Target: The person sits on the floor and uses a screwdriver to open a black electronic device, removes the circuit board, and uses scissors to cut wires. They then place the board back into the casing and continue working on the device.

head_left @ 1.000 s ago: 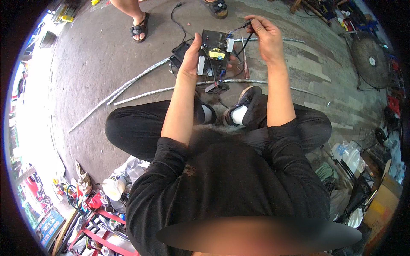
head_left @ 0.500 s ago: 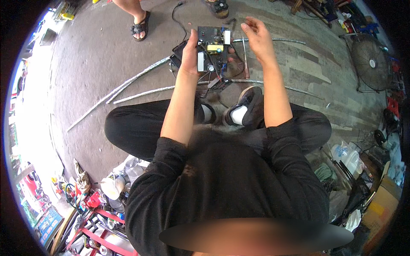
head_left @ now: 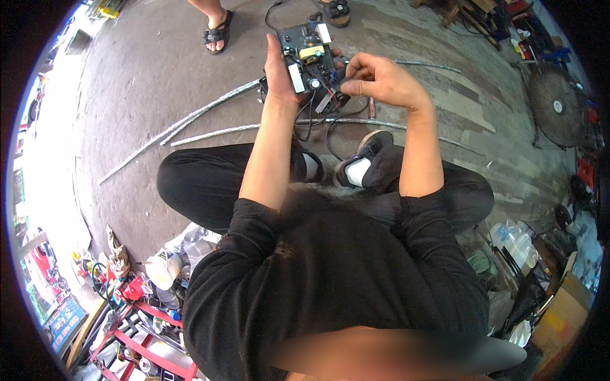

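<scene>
A dark circuit board (head_left: 293,39) with a yellow-wrapped transformer (head_left: 311,53) and white blocks on it lies in my left hand (head_left: 277,75). The thumb runs along its left side, and fingertips show past its right edge. My right hand (head_left: 391,81) is beside the board's lower right corner, thumb and fingers bent together; what they pinch, if anything, is too small to make out. Black wires (head_left: 328,136) hang below the board toward my feet. Part of a black casing shows behind my left hand.
Silvery braided strips (head_left: 213,105) lie across the floor on both sides. A screwdriver (head_left: 372,109) with a reddish handle rests below my right hand. Another person's sandalled foot (head_left: 216,37) stands at the far left. A fan (head_left: 556,106) is at the right, clutter (head_left: 136,289) behind me.
My right hand has come down and left to the board's corner, its fingers now drawn together. The board has shifted slightly up and left and turned a little in my left hand.
</scene>
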### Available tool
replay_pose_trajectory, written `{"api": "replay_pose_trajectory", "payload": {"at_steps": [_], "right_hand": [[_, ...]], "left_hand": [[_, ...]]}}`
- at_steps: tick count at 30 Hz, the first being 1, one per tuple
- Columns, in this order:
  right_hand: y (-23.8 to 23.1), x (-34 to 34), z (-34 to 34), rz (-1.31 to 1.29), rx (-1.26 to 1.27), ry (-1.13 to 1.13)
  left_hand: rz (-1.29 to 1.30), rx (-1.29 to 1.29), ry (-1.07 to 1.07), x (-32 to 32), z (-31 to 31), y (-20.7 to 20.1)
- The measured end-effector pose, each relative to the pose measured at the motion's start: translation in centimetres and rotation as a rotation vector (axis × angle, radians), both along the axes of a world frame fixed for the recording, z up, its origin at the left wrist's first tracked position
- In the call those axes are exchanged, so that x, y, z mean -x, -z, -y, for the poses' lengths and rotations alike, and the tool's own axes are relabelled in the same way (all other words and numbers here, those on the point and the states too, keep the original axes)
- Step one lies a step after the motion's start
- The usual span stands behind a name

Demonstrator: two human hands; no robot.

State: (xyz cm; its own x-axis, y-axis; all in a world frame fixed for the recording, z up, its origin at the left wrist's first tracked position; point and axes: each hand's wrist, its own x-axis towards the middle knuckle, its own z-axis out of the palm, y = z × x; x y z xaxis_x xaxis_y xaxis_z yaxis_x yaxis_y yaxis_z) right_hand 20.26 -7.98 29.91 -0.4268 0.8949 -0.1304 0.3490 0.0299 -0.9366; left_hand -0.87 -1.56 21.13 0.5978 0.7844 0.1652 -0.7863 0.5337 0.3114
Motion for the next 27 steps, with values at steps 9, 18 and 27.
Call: {"api": "replay_pose_trajectory", "payload": {"at_steps": [9, 18, 27], "right_hand": [[0.6, 1.1, -0.2, -0.003, -0.037, -0.065], [1.0, -1.7, -0.7, -0.330, -0.084, 0.070], [2.1, -2.8, -1.5, -0.755, 0.055, 0.244]], "left_hand": [[-0.066, 0.053, -0.149, 0.6, 0.0, -0.9], [-0.504, 0.095, -0.263, -0.2, 0.1, -0.9], [-0.743, 0.085, -0.277, -1.5, 1.0, -1.8]]}}
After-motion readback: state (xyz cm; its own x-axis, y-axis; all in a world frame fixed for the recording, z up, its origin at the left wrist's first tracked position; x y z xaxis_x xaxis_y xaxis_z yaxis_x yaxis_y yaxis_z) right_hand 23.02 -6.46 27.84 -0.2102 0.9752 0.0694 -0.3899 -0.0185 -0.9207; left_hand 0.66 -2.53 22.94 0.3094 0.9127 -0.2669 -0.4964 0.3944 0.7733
